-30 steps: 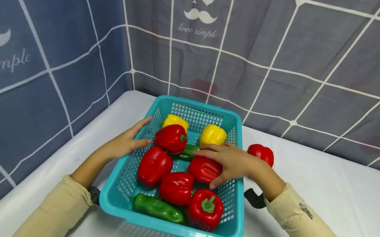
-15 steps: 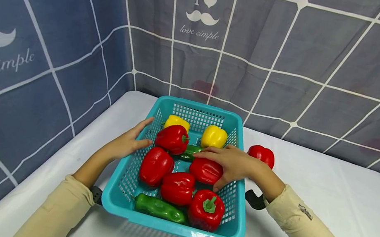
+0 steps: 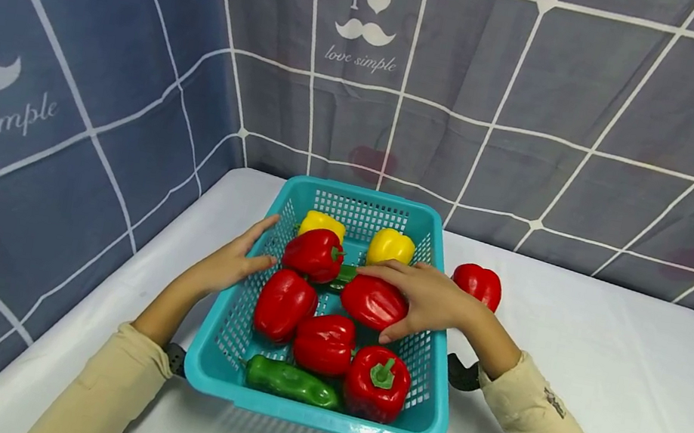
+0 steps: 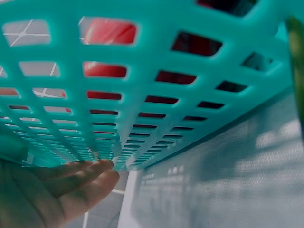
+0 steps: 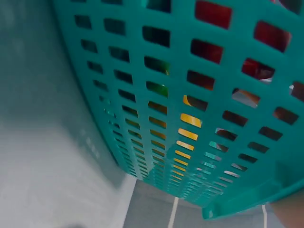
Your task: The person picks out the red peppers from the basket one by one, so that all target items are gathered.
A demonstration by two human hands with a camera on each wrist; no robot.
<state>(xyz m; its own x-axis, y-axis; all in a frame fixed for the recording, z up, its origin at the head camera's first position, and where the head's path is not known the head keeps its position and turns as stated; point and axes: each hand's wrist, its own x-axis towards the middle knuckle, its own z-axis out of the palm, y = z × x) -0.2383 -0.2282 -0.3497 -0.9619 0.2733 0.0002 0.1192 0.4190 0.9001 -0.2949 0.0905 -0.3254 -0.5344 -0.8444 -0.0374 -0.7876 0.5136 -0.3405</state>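
Note:
In the head view, my right hand (image 3: pixel 426 299) reaches over the right side of a turquoise plastic basket (image 3: pixel 339 426). Its fingers and thumb grip a red bell pepper (image 3: pixel 374 303), which is tilted above the basket floor. My left hand (image 3: pixel 232 262) rests on the left rim, thumb over the edge. The left wrist view has that hand's straight fingers (image 4: pixel 90 183) along the outside of the basket wall. Around the gripped pepper lie several other red bell peppers (image 3: pixel 323 343), two yellow ones (image 3: pixel 391 248) and long green peppers (image 3: pixel 293 381), one partly hidden.
One more red bell pepper (image 3: pixel 477 284) lies on the white-covered table (image 3: pixel 550 319), right of the basket and behind my right forearm. A grey checked curtain (image 3: pixel 456 58) closes off the back and left. The basket wall fills most of both wrist views.
My right hand's fingers have closed around the red bell pepper; it has risen slightly, shifted left and tilted. The left hand and the basket stay in place.

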